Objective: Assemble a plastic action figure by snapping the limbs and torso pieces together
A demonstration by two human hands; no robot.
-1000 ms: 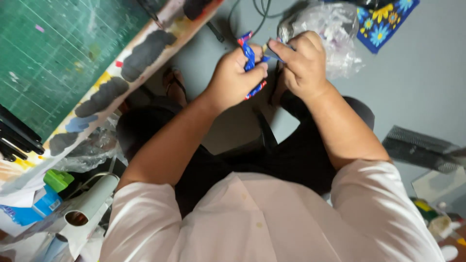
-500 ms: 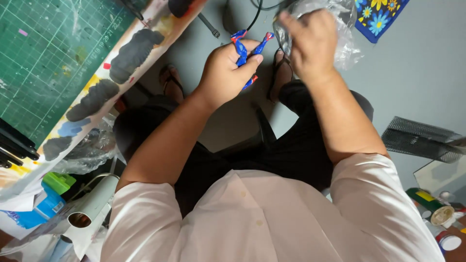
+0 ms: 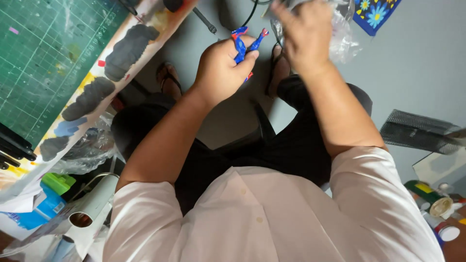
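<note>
- A seated person is seen from above, in a white shirt and dark trousers, both arms stretched toward 12 o'clock.
- The left hand (image 3: 221,68) is closed around a small blue and red figure (image 3: 241,46); the figure's thin limbs are seen sticking out above the curled fingers (image 3: 247,59).
- The figure is held in the air over the grey floor (image 3: 417,68), near the top centre of the view.
- The right hand (image 3: 303,36) is raised just at 3 o'clock of the figure, against a crumpled clear plastic bag (image 3: 342,39); whether its fingers grip the bag cannot be told, as they are blurred and partly cut off.
- A green cutting mat (image 3: 43,53) is seen on the desk at 10 o'clock, edged by a paint-stained strip (image 3: 104,82).
- A blue flowered cloth (image 3: 374,12) lies at 1 o'clock.
- A black mesh container (image 3: 420,131) lies at 3 o'clock.
</note>
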